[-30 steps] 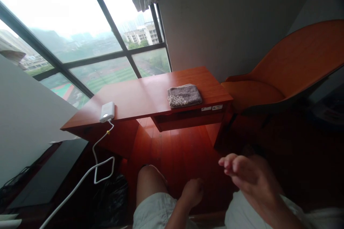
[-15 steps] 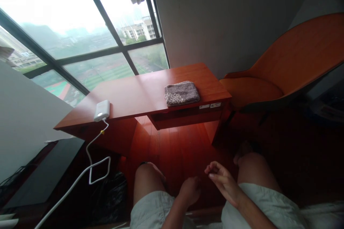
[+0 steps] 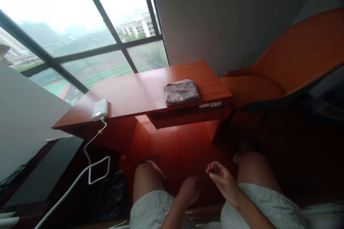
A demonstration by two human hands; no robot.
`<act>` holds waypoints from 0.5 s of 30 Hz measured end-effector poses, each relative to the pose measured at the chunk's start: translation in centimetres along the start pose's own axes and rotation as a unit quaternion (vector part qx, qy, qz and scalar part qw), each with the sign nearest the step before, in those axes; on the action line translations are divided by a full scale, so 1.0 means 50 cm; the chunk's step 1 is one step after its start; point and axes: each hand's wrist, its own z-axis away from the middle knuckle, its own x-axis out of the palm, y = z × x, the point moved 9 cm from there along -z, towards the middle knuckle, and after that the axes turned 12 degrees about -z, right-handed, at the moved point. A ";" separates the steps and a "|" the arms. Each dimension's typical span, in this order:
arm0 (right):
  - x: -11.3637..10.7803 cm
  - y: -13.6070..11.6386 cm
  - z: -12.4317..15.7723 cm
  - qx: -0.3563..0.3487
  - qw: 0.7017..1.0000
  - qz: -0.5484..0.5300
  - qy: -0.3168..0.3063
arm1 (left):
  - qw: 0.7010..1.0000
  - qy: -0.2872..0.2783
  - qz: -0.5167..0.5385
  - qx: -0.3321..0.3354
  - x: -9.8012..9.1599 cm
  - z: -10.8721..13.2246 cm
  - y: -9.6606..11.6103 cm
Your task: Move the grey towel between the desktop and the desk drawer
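Note:
My left hand [image 3: 190, 190] is held between my knees, its back toward me. Its fingers look curled in, and dark shadow hides their tips and anything inside. To its right, my right hand [image 3: 222, 180] is raised in front of the right knee with the palm turned inward. Its fingers are loosely bent, the thumb sits apart from them, and nothing shows in it. Neither hand touches the other. Beyond them on the desk [image 3: 129, 93] lies a folded grey-brown towel [image 3: 181, 92]. A white power bank [image 3: 100, 110] with a white cable [image 3: 77, 179] stands at the desk's left front edge.
An orange chair [image 3: 295, 57] stands to the right of the desk. At the left are a dark flat-topped surface [image 3: 51, 171] and a black plastic bag [image 3: 114, 193]. A window [image 3: 86, 50] rises behind the desk. My legs flank the reddish wooden floor [image 3: 177, 150].
The view has shifted very slightly. Both hands keep nearly the same pose, and the towel and power bank stay in place on the desk.

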 end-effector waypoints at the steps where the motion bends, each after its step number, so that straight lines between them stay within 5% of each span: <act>1: 0.000 -0.001 0.001 0.003 1.000 -0.006 0.001 | 1.000 0.000 -0.001 0.000 0.000 0.000 0.000; 9: 0.013 0.004 0.004 0.036 0.998 -0.047 -0.023 | 1.000 -0.012 -0.015 -0.002 0.004 0.001 0.004; 15: -0.005 0.022 0.001 0.059 0.998 0.006 0.021 | 1.000 -0.015 -0.015 0.007 0.006 -0.001 0.005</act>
